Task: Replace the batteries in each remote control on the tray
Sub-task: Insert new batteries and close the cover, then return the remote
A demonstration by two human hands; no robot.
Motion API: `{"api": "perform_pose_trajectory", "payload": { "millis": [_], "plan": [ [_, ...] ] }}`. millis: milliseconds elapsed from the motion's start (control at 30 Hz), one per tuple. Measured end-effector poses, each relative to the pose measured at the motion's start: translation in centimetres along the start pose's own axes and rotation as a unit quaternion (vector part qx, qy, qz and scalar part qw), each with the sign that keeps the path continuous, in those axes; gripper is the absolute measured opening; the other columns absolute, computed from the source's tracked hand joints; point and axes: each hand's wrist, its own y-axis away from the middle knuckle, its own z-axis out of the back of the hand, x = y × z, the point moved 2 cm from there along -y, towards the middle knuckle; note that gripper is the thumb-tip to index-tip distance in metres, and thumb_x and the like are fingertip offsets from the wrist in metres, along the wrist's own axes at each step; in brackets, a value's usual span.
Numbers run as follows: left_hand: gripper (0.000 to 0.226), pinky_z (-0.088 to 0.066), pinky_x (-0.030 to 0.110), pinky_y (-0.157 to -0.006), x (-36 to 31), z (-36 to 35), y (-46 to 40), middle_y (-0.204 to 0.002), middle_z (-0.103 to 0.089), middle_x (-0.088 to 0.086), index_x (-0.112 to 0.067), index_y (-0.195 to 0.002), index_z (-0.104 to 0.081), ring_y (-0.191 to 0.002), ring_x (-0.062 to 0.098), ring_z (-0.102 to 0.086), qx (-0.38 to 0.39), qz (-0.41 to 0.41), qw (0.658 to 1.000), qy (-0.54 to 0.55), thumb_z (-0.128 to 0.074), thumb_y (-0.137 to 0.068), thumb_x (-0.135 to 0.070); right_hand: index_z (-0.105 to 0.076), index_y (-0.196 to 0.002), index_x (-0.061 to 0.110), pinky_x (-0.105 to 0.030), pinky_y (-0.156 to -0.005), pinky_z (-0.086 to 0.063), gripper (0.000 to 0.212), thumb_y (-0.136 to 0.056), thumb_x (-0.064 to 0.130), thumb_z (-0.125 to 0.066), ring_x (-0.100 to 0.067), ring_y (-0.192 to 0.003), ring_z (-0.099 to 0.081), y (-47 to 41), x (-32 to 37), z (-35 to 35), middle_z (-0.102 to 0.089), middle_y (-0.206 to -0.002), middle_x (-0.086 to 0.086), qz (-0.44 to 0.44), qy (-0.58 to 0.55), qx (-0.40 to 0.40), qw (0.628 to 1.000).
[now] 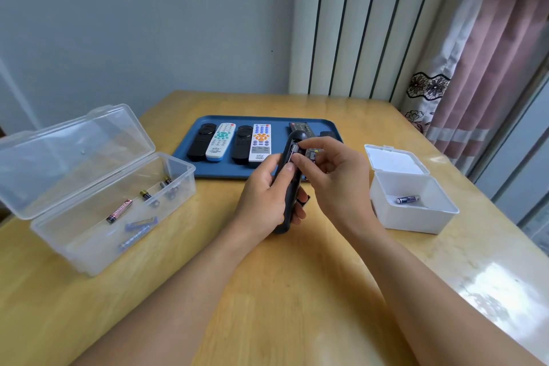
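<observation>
My left hand grips a black remote upright above the table, back side facing me, with its battery compartment uncovered. My right hand pinches a battery at the top of that compartment with thumb and forefinger. Behind my hands lies the blue tray. On it rest a black remote, a white remote with teal buttons, another black remote, a white remote with blue and orange buttons, and a dark remote partly hidden by my hands.
A clear plastic box with its lid open stands at left and holds several batteries. A small white box at right, lid up, holds one blue battery. The wooden table meets a wall and a curtain behind.
</observation>
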Motion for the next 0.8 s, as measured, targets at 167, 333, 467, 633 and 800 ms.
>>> {"api": "perform_pose_trajectory", "payload": {
  "millis": [167,333,467,633,800],
  "plan": [
    [0.019,-0.045,0.029,-0.042,0.3,0.1,0.0,-0.063,-0.062,0.011,-0.014,-0.110,-0.058,-0.045,0.028,-0.054,0.012,0.018,1.000,0.000,-0.041,-0.109,-0.023,-0.072,-0.095,0.014,-0.003,-0.052,-0.035,0.006,-0.092,0.011,-0.068,-0.001,-0.053,-0.057,-0.1,-0.2,0.3,-0.059,-0.063,0.022,0.116,0.113,0.034,0.986],
    [0.025,-0.049,0.032,-0.043,0.1,1.1,0.2,-0.065,-0.064,0.014,-0.015,-0.099,-0.060,-0.045,0.028,-0.057,-0.033,0.010,0.999,-0.015,-0.044,-0.109,-0.032,-0.071,-0.113,0.019,-0.011,-0.058,-0.038,0.020,-0.101,0.020,-0.055,-0.010,-0.066,-0.055,0.1,-0.6,-0.1,-0.060,-0.075,0.000,0.197,0.216,0.137,0.947],
    [0.026,-0.050,0.030,-0.043,-0.3,1.3,0.0,-0.065,-0.066,0.013,-0.018,-0.098,-0.062,-0.046,0.028,-0.061,-0.060,0.027,0.998,0.009,-0.045,-0.108,-0.035,-0.062,-0.115,0.021,-0.016,-0.056,-0.041,0.027,-0.090,0.019,-0.073,-0.007,-0.054,-0.050,-0.2,-0.7,-0.1,-0.060,-0.061,0.004,0.041,0.032,0.076,0.996],
    [0.025,-0.051,0.031,-0.043,-0.2,0.7,0.1,-0.064,-0.066,0.011,-0.017,-0.104,-0.064,-0.047,0.026,-0.061,-0.039,0.029,0.999,0.004,-0.045,-0.108,-0.034,-0.066,-0.098,0.003,-0.021,-0.051,-0.046,0.016,-0.088,0.013,-0.074,-0.013,-0.054,-0.054,-0.5,-1.0,1.0,-0.070,-0.072,-0.010,-0.179,-0.278,0.051,0.942],
    [0.024,-0.050,0.032,-0.043,0.1,0.6,0.0,-0.064,-0.065,0.011,-0.018,-0.104,-0.061,-0.046,0.026,-0.059,-0.048,0.021,0.998,-0.018,-0.044,-0.108,-0.033,-0.068,-0.109,-0.001,-0.018,-0.061,-0.054,0.020,-0.099,0.014,-0.059,-0.011,-0.061,-0.057,-0.4,-1.0,0.7,-0.070,-0.082,-0.009,-0.233,-0.360,0.066,0.901]
  ]
}}
